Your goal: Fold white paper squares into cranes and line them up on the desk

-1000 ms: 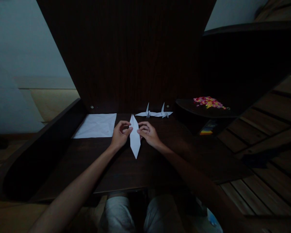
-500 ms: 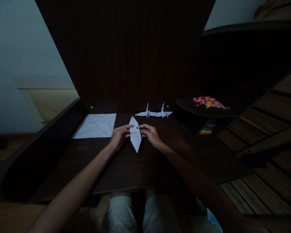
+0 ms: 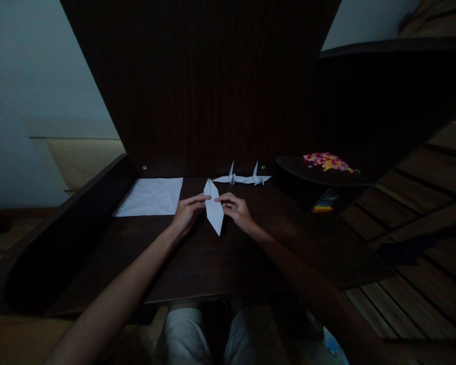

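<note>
Between my two hands is a folded piece of white paper (image 3: 215, 215), long and diamond-shaped, with a slit at its far tip. My left hand (image 3: 187, 210) grips its left edge, thumb on top and fingers partly beneath. On the opposite edge my right hand (image 3: 237, 209) pinches the paper the same way. Just beyond the hands, two white paper cranes (image 3: 255, 179) stand side by side against the back panel. A flat, creased white sheet (image 3: 150, 196) lies to the left of my left hand.
The dark wooden desk (image 3: 182, 268) has a raised side board (image 3: 61, 233) on the left and a tall back panel (image 3: 197, 91). On the right, a small shelf (image 3: 289, 165) bears a heap of pink, red and yellow bits (image 3: 329, 161). Slatted wood lies farther right.
The folded paper has turned slightly in my hands, its near tip swinging right and its far tip left. Both hands keep their hold on it.
</note>
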The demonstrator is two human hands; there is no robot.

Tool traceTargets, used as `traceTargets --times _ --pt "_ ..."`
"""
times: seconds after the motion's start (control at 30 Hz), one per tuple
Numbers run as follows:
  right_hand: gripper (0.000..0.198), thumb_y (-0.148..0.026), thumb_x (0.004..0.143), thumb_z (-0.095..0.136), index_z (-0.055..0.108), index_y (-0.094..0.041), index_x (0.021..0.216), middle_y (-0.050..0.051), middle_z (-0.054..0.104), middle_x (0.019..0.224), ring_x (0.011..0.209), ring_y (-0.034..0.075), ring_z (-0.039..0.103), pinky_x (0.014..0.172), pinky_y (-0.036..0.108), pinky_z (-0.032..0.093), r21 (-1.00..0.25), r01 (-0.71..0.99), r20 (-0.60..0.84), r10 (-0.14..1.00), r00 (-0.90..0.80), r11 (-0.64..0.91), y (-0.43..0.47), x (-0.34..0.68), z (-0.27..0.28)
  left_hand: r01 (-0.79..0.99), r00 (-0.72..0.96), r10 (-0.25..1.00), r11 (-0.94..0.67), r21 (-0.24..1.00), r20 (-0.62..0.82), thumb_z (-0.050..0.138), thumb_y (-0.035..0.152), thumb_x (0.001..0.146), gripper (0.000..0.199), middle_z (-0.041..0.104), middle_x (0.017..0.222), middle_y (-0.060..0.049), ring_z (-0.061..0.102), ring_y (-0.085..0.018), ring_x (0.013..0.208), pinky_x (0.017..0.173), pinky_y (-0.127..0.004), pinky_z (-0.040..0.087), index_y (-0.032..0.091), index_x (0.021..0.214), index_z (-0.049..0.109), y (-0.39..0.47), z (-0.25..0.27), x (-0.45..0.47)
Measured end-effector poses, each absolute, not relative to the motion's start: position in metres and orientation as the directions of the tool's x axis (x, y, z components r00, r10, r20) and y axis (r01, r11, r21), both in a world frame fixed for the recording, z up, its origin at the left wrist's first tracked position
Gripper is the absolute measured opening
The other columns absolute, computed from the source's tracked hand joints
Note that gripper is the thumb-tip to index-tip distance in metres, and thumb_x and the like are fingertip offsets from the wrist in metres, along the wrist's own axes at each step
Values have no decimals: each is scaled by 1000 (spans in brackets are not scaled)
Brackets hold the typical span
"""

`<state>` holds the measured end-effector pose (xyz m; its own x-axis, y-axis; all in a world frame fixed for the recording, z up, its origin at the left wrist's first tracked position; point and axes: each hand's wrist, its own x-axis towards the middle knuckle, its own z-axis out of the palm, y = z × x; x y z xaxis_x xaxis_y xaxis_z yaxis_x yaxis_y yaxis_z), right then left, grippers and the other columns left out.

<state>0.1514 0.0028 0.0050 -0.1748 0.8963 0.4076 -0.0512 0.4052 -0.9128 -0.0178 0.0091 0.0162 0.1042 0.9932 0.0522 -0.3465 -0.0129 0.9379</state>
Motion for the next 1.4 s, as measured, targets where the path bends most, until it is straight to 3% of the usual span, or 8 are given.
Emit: traceTargets --times 0.2,0.4,0.53,0.7,0.9,1.23,1.4 --pt "17 -29 69 69 71 -20 83 4 57 92 83 16 57 70 27 47 -901 -43 433 887 -161 432 7 153 -1 -317 74 996 -22 948 48 75 19 50 23 69 104 -13 60 -27 101 91 -36 43 12 72 74 12 11 -18" --pt "21 -32 68 71 72 -20 85 5 59 92 83 17 58 67 27 48 -909 -57 416 892 -177 412 10 160 -4 -301 193 981 36 953 24 84 23 45 43 73 86 -11 65 -26 92 90 -38 46 12 85 72 11 10 -19" --pt "21 -33 68 71 72 -19 84 5 59 89 79 16 59 61 25 48 -912 -73 411 890 -197 404 9 162 -6 -240 200 979 16 971 33 86 29 42 47 72 90 -11 66 -27 91 89 -39 48 12 84 72 11 11 -20" --pt "24 -36 66 72 71 -17 81 4 57 88 60 11 57 45 23 46 -932 -104 361 909 -207 346 10 158 -11 -100 133 990 -39 994 52 86 36 41 45 72 91 -11 66 -27 88 86 -38 49 12 77 73 11 13 -20" --pt "27 -41 67 70 65 -15 70 2 55 80 52 9 55 37 20 42 -937 -93 345 932 -112 336 13 151 -16 -15 117 985 -123 992 124 79 38 56 29 73 79 -7 66 -21 76 76 -32 50 13 71 73 10 12 -17" --pt "24 -41 77 61 56 -18 74 0 48 81 56 8 55 38 17 41 -912 32 404 909 -102 408 13 148 -22 55 146 974 -182 982 172 76 40 61 29 70 67 -5 64 -18 65 63 -26 48 13 70 70 14 -2 -16" --pt "9 -28 79 57 56 -19 81 0 49 83 60 8 52 47 19 43 -853 160 481 867 -127 497 9 150 -17 11 154 970 -192 981 188 77 39 58 31 70 73 -6 65 -19 70 69 -29 50 13 73 70 14 -2 -16"
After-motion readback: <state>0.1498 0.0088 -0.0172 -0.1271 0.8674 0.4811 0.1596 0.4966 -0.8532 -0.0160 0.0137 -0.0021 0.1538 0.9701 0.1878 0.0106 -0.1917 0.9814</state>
